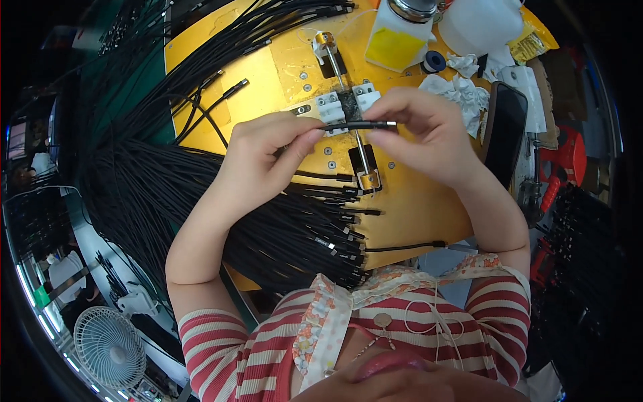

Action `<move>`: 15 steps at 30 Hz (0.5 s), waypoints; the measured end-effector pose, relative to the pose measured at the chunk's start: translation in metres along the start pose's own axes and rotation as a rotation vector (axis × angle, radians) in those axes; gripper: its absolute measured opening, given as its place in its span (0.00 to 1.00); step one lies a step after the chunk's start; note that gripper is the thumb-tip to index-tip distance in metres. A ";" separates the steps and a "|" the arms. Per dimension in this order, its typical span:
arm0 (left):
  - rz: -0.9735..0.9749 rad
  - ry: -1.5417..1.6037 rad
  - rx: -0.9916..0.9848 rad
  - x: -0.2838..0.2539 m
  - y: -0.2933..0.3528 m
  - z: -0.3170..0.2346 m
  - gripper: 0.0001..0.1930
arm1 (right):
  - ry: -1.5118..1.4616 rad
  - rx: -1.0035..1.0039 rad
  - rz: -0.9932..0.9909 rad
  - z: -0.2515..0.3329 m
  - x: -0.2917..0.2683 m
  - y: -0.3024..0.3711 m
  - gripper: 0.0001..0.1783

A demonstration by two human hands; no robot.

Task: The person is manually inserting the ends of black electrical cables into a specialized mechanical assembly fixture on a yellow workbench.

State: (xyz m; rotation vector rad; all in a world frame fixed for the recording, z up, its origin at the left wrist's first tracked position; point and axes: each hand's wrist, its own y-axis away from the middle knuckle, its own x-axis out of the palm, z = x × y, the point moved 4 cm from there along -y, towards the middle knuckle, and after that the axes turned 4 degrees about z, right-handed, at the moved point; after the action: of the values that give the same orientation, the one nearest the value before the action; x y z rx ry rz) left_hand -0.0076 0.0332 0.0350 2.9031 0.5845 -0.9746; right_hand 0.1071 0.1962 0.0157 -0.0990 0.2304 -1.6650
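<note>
A black cable end [360, 125] with a metal-tipped plug lies level above the small clamp fixture [329, 107] on the yellow worktop. The thumb and fingertips of my left hand [264, 151] pinch it at its left part. Around the plug end, my right hand [429, 134] has its thumb and fingers apart; the plug shows in the gap between them, and no firm grip is visible. White blocks and a metal rod [362, 151] make up part of the fixture beneath. Below my left forearm spreads a big bundle of black cables [268, 228], plugs facing right.
More black cables [234, 43] stretch across the upper left of the yellow board [415, 214]. A bottle with a metal cap [400, 37], crumpled tissues [462, 97] and a dark phone-like slab [506, 134] stand to the right. A white fan [110, 345] is at lower left.
</note>
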 end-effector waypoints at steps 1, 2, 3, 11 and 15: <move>0.003 -0.062 0.021 -0.002 -0.001 0.000 0.06 | -0.124 0.017 -0.107 -0.004 -0.005 0.001 0.11; 0.008 -0.091 0.018 -0.002 -0.001 0.000 0.06 | -0.042 0.078 -0.103 -0.001 -0.010 0.000 0.07; 0.007 -0.091 0.013 -0.001 -0.001 0.002 0.06 | -0.046 0.080 -0.100 -0.003 -0.012 -0.001 0.07; 0.147 -0.596 0.035 0.010 0.001 -0.001 0.30 | 0.590 -0.186 -0.053 -0.015 -0.010 -0.015 0.04; 0.186 -0.682 0.015 0.012 0.001 0.005 0.31 | 0.604 -0.140 -0.060 -0.019 -0.006 -0.016 0.03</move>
State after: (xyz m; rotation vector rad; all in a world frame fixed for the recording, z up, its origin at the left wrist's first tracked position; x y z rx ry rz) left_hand -0.0014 0.0354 0.0243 2.3308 0.2519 -1.7913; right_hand 0.0884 0.2052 0.0009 0.3008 0.8056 -1.7021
